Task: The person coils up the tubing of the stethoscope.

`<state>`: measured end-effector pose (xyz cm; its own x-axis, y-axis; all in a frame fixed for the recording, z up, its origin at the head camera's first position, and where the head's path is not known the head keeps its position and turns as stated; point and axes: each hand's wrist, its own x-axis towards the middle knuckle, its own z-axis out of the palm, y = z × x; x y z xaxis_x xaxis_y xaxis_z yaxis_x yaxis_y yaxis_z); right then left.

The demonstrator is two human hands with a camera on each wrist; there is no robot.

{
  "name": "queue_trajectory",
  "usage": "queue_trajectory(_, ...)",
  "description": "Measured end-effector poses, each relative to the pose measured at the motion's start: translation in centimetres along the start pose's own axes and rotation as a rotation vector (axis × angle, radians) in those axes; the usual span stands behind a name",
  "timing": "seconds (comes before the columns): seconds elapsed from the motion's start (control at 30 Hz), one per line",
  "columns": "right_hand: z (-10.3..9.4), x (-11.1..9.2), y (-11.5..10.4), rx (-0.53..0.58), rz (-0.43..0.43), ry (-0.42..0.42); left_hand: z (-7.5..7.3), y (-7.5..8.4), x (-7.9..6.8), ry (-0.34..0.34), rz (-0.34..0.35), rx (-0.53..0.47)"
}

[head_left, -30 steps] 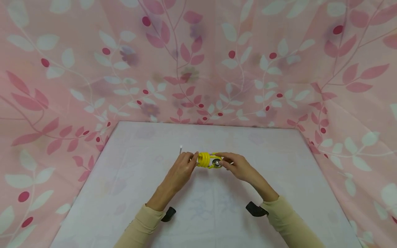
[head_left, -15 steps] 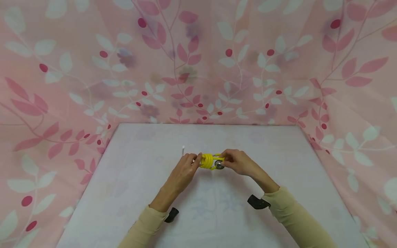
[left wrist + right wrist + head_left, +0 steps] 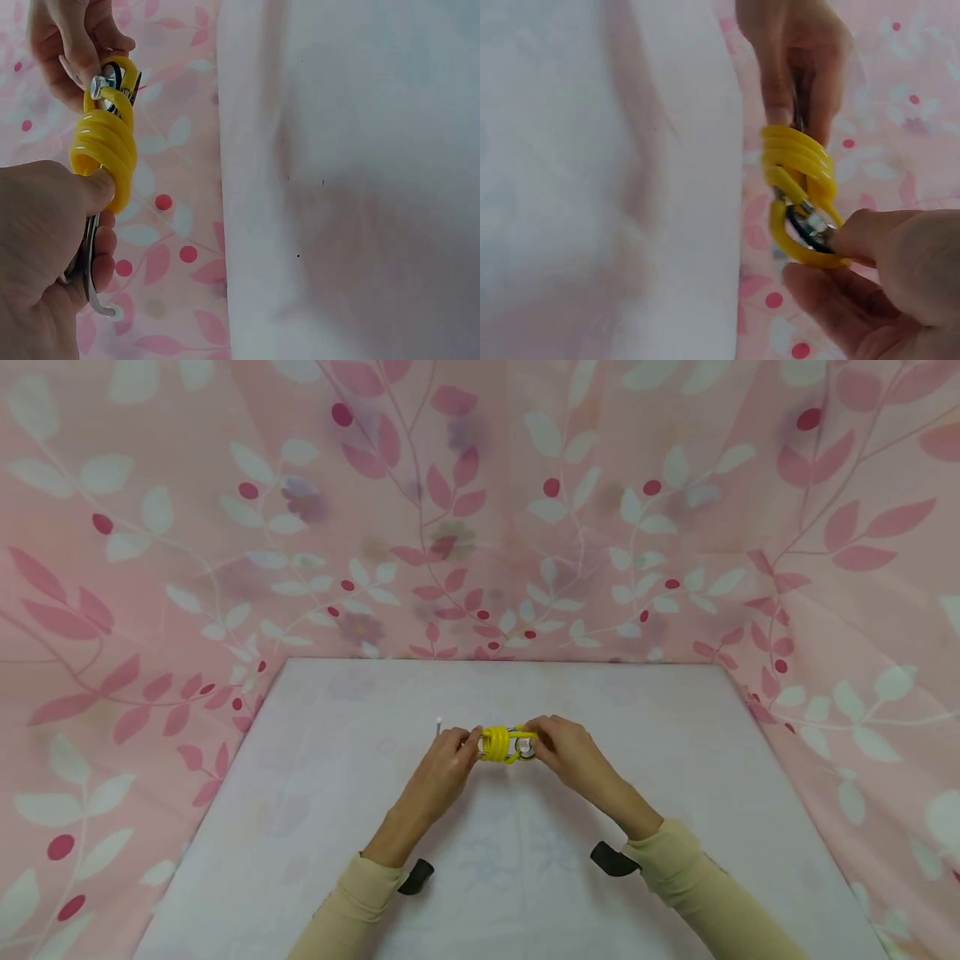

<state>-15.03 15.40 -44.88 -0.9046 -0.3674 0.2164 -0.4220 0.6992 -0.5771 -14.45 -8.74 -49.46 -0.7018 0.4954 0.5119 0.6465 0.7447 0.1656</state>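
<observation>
A stethoscope with yellow tubing (image 3: 496, 743) is held up between both hands above the table. Its tubing is wound in several tight coils (image 3: 105, 146) around the metal ear tubes. My left hand (image 3: 441, 770) grips the ear tubes (image 3: 91, 240), thumb against the coils; a white ear tip (image 3: 438, 721) sticks out past the fingers. On the other side, my right hand (image 3: 568, 750) pinches the looped tubing end beside the round metal chest piece (image 3: 814, 223). In the right wrist view the thumb lies on the chest piece, with fingers under the yellow loop.
A white-covered table (image 3: 525, 893) spreads beneath the hands. Pink leaf-patterned cloth (image 3: 480, 510) hangs behind it and along both sides. Black wrist mounts (image 3: 617, 860) show under both forearms.
The right fingers have shifted over the chest-piece end, and the chest piece has turned slightly. The left hand keeps its grip, with the stethoscope drifting a little right, then back left.
</observation>
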Motion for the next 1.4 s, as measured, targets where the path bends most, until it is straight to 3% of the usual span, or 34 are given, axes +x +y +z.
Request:
queue_trajectory(0.13, 1.0, -0.3, 0.0, -0.055, -0.043, 0.073, 0.0, -0.2, -0.1, 0.006, -0.028, -0.018)
queue_trajectory(0.23, 1.4, -0.6, 0.1, -0.025, -0.048, 0.116, 0.0, -0.4, -0.2, 0.004, -0.029, -0.018)
queue_trajectory(0.37, 1.5, -0.6, 0.0, 0.006, 0.009, 0.132, 0.1, -0.4, -0.3, -0.014, -0.017, -0.001)
queue_trajectory(0.53, 2.1, -0.6, -0.3, -0.065, 0.053, 0.137, 0.2, -0.2, -0.3, -0.034, -0.027, 0.01)
queue_trajectory(0.83, 3.8, -1.5, 0.0, -0.246, -0.09, 0.252, 0.8, -0.4, -1.0, -0.021, -0.033, -0.03)
queue_trajectory(1.0, 3.2, -1.6, 0.1, -0.21, -0.189, 0.208, 1.0, -0.7, -1.1, 0.012, -0.026, -0.032)
queue_trajectory(1.4, 1.2, -1.0, 1.2, -0.118, -0.243, 0.117, 0.9, -0.7, -0.9, 0.013, 0.009, -0.038)
